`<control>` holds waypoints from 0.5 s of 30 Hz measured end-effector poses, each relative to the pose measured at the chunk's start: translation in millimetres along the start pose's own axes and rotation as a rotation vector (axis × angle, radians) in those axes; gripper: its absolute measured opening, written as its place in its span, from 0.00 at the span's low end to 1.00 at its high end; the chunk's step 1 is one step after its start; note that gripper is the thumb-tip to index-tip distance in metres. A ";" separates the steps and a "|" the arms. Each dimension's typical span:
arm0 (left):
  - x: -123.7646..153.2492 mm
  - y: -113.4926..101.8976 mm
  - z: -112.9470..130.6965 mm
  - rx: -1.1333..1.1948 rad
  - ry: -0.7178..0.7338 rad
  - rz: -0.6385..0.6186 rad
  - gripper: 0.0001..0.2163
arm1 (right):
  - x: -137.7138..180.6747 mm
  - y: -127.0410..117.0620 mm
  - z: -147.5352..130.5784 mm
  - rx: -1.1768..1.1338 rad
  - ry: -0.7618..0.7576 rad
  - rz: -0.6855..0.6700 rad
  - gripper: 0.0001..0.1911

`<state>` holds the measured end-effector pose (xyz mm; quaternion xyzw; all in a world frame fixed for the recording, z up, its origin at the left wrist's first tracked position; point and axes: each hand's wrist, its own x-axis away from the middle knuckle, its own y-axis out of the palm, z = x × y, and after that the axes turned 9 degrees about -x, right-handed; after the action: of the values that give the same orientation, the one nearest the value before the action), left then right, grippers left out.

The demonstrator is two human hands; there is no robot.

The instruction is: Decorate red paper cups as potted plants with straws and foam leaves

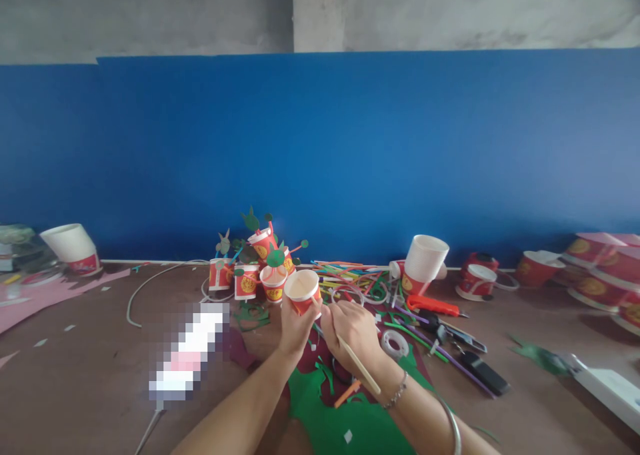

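A blue wall (350, 155) stands far behind. Colourful straws (350, 275) lie centre; an orange utility knife (433, 304) and tape roll (395, 343) lie right.

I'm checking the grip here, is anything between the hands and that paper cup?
Nothing visible. The left hand already grips the paper cup from below, and the right hand, holding a wooden stick, reaches its side directly.

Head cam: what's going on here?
A person sits at a brown table strewn with craft bits. The left hand holds a red paper cup upright, and the right hand holds a thin wooden stick against the cup's side. Behind stands a cluster of decorated red cups with green cut-outs, beside loose coloured straws. Green paper sheet lies under the wrists.
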<state>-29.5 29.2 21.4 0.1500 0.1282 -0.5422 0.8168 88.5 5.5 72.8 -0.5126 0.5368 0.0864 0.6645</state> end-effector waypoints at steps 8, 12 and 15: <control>-0.5 -0.8 -1.5 0.004 0.026 -0.023 0.21 | 0.3 1.4 0.3 -0.003 0.028 -0.019 0.22; -1.5 -1.9 -0.7 0.005 -0.005 -0.039 0.22 | 1.3 4.0 0.3 -0.050 0.061 -0.035 0.22; -3.0 -2.9 -1.8 -0.003 -0.045 -0.034 0.24 | 2.2 6.6 2.4 -0.123 0.121 -0.049 0.23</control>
<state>-33.4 31.4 20.6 0.1343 0.1134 -0.5591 0.8103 86.5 9.4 66.8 -0.5698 0.5567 0.0719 0.6001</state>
